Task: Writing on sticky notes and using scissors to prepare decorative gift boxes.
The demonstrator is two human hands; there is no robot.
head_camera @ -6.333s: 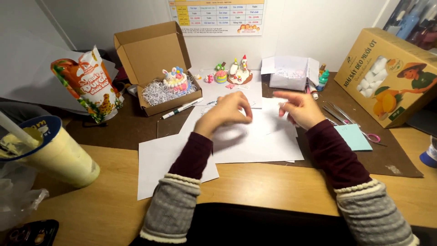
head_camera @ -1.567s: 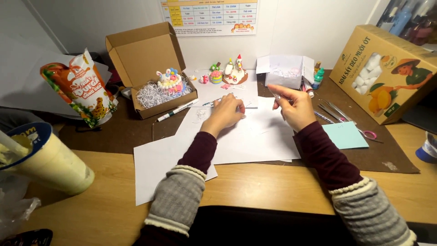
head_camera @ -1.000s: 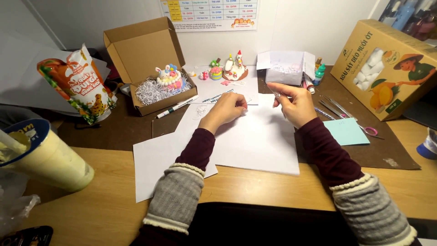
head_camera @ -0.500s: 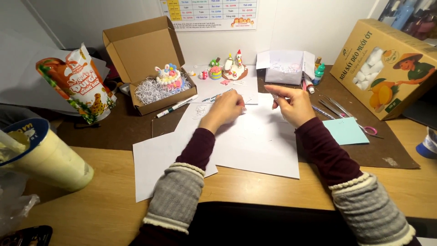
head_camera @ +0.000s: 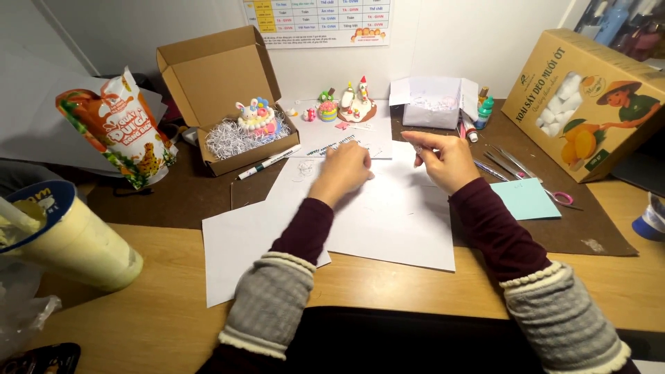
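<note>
My left hand point(head_camera: 344, 170) rests with curled fingers on a white sheet of paper point(head_camera: 395, 221), near its far edge. My right hand point(head_camera: 443, 158) hovers just to the right, thumb and forefinger pinched on something very small that I cannot make out. Just beyond the left hand lies a small ruler point(head_camera: 331, 146). A black-and-white pen point(head_camera: 267, 162) lies left of it. Small coloured clay figures point(head_camera: 352, 105) stand on another white sheet at the back.
An open cardboard box point(head_camera: 215, 76) with shredded paper and a clay cake sits back left. A snack bag point(head_camera: 118, 128) and a yellow cup point(head_camera: 66, 239) stand at left. A large printed carton point(head_camera: 582, 97), scissors point(head_camera: 533, 180), a teal note point(head_camera: 526, 199) and a small white box point(head_camera: 433, 102) are at right.
Both hands have stayed close together over the paper's far edge; the right hand's fingers have pinched more closely. The view shifted slightly.
</note>
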